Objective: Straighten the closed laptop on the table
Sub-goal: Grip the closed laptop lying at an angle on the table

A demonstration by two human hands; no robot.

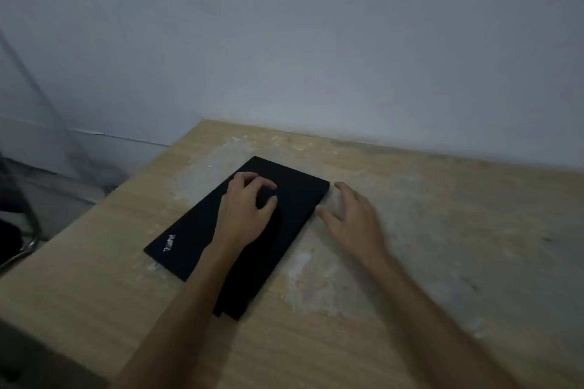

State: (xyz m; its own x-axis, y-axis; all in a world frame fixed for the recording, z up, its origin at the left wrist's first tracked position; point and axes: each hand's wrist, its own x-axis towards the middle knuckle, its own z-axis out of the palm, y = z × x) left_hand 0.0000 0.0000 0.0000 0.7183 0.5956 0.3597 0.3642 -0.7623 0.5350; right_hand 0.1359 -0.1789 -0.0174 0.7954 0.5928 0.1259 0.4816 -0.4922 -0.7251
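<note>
A closed black laptop with a white logo near its left corner lies skewed on the wooden table, its long sides running diagonally to the table's back edge. My left hand rests on top of the lid with its fingers curled, pressing down on it. My right hand is beside the laptop's right edge, fingers spread, with thumb and fingertips at or just touching that edge. My left forearm hides part of the lid's near side.
The table's worn, pale-patched top butts against a grey-white wall at the back. Its left edge drops off to a floor with a dark chair frame. A dark object sits at the lower left corner.
</note>
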